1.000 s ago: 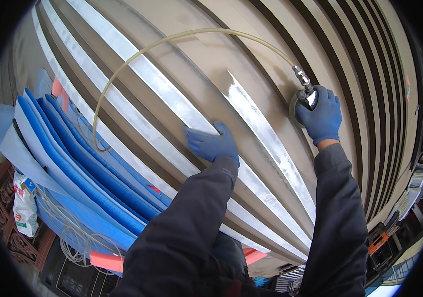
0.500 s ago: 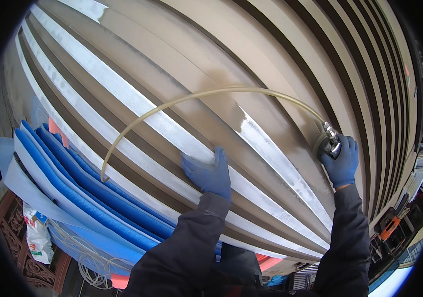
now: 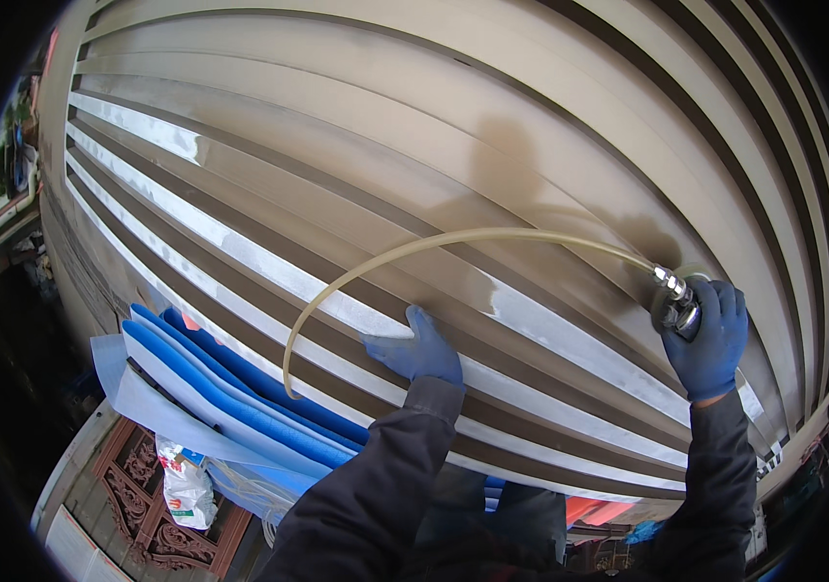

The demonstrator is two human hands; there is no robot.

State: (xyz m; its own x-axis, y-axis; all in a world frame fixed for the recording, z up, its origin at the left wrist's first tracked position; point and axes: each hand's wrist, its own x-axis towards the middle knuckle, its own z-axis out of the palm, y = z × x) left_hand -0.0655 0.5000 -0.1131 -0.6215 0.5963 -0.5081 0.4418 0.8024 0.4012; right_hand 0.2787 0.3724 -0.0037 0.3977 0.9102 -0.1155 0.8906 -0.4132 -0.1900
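**Hose (image 3: pixel 453 236) arching over a slatted panel (image 3: pixel 366 116)**

The right hand (image 3: pixel 712 344), gloved in blue, is gripping a hand tool (image 3: pixel 683 315) at the panel's right part, fingers wrapping around it. The left hand (image 3: pixel 422 354), also gloved, is lying open on a bright strip (image 3: pixel 337 303), its thumb standing apart. From the tool the hose is curving leftward, crossing in front of several slats. Blue sheets (image 3: pixel 240 388) are bulging along the lower left edge, blocking part of it. Beyond them a white bag (image 3: pixel 187 485) is sitting beside reddish-brown carved work (image 3: pixel 138 466).
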